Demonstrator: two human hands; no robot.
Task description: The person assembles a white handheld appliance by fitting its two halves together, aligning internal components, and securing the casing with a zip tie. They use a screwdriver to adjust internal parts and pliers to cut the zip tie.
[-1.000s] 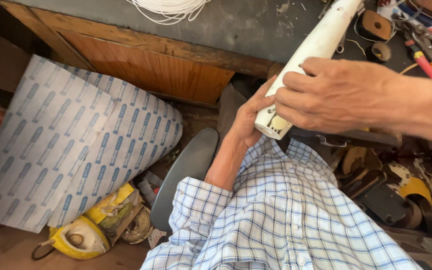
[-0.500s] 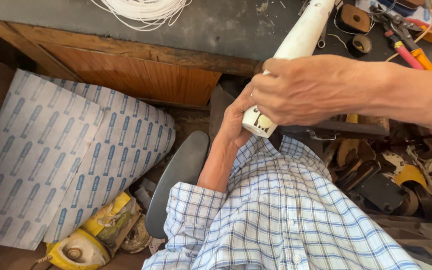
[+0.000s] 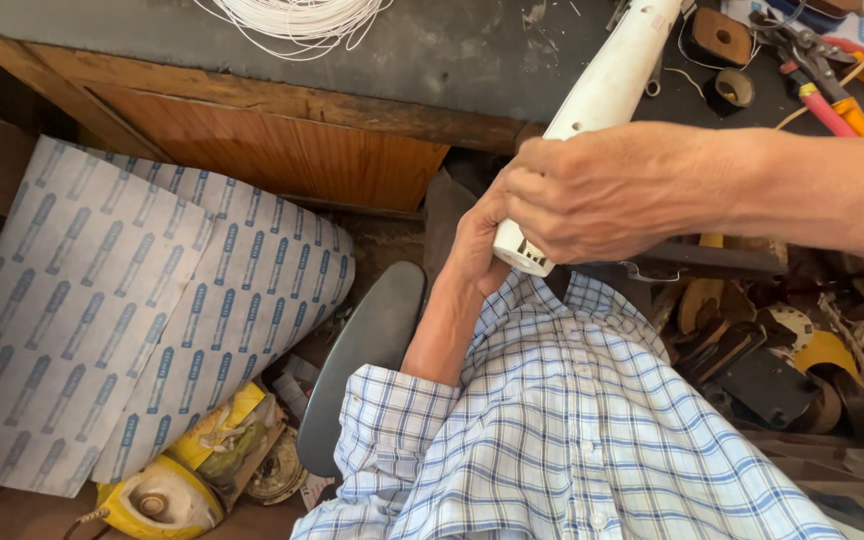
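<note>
Cluttered workshop corner, dark grey worktop (image 3: 452, 50) on a wooden cabinet across the top, junk all over the floor. Dead centre: long white plastic tube-shaped housing (image 3: 602, 100) with small holes in it, slanting from the bench at 1 o'clock down toward the lap. Right hand (image 3: 612, 190) wrapped tight round its lower end, fingers fully closed on it. Left hand (image 3: 477, 250) tucked up behind and below the same end, touching it and half hidden; can't tell if actually clamped or just propping. Probably angled that way to bring the open end close while the far end leans on the bench. Blue and white checked shirt (image 3: 572, 440) fills the bottom, left sleeve rolled up.

Moving outward: at 12 o'clock, coil of thin white wire (image 3: 292, 20) on the worktop. At 1 to 2 o'clock, red and orange handled pliers (image 3: 822, 90) and a couple of small brown round parts. At 3 to 4 o'clock, heap of dark scrap bits with a yellow piece in it. At 9 o'clock, big curved white sheet (image 3: 112, 300) printed with rows of small blue oblong labels, leaning against the cabinet. Next to it, dark grey rounded panel (image 3: 362, 350). At 7 o'clock, battered yellow flat iron (image 3: 152, 500) with crumpled yellow wrapper beside it.
</note>
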